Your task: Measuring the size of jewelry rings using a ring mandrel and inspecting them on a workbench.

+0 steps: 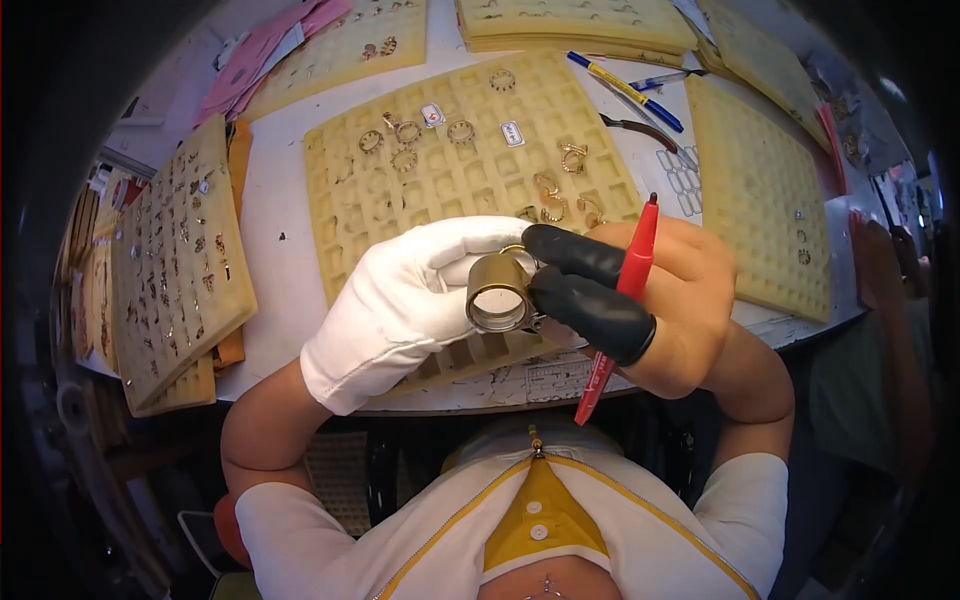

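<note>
Close in front of me, my left hand [393,296], in a white glove, is closed round a brass-coloured cylindrical loupe [482,280]. A thin gold-coloured loop [514,249] shows between the fingertips behind it; whether it is a ring or part of the loupe I cannot tell. My right hand [660,295] has black finger cots on its thumb and forefinger, which pinch at the loupe's right side. A red marker [638,250] is held slanting across that same hand, tip up. Both hands are above the near part of a yellowish slotted ring tray [340,215].
Several rings [405,132] and two small paper tags [513,133] sit in the tray. Pens [625,90] and dark-handled pliers [645,131] lie beyond it. More ring trays stand left [228,285], right [765,200] and at the back [580,25]. Pink papers [250,60] lie far left.
</note>
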`<state>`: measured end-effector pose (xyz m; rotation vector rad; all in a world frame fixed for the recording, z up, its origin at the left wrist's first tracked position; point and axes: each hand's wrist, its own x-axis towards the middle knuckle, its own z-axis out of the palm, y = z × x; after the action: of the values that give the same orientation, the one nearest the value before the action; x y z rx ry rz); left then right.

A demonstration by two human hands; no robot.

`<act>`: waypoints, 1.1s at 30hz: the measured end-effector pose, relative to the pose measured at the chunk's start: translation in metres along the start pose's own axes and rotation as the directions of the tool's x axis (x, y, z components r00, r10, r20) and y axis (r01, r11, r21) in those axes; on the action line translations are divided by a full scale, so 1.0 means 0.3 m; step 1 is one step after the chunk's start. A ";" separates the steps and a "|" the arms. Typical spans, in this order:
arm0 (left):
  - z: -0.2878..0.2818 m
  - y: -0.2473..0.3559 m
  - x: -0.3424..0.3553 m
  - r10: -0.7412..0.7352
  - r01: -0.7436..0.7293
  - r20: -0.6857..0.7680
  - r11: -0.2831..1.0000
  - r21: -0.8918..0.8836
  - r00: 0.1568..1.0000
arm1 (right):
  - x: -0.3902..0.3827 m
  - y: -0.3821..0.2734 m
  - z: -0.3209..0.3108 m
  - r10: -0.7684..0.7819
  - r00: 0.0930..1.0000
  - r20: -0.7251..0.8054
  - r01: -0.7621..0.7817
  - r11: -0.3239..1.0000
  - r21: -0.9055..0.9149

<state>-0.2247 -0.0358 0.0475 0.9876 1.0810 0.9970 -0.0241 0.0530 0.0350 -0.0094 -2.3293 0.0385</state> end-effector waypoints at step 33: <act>-0.015 -0.001 0.013 -0.054 0.054 0.014 0.999 0.006 0.998 | 0.005 0.005 -0.016 0.023 1.000 -0.015 -0.022 1.000 0.022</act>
<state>-0.2284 -0.0315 0.0455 0.9641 1.0939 0.9427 -0.0215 0.0546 0.0392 -0.0249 -2.3135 0.0749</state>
